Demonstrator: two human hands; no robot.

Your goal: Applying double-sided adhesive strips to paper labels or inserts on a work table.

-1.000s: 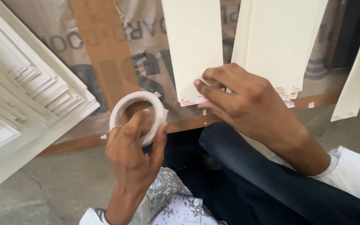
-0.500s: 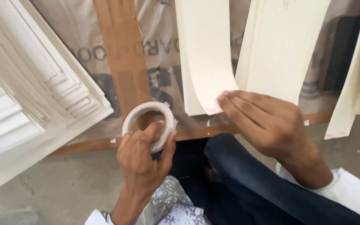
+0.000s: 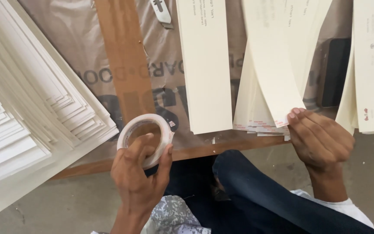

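tape roll (image 3: 145, 138) sits gripped in our left hand (image 3: 140, 182) over the board edge; our right hand (image 3: 319, 141) pinches the cream strips' (image 3: 267, 86) lower ends. we judge best to keep them flat and squared for taping.

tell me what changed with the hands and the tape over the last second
The right hand slid rightward off the left cream strip onto the lower ends of the fanned strips beside it, fingers now on their edge. The left hand kept its grip on the tape roll, thumb through the core. The stacked white sheets lie as before.
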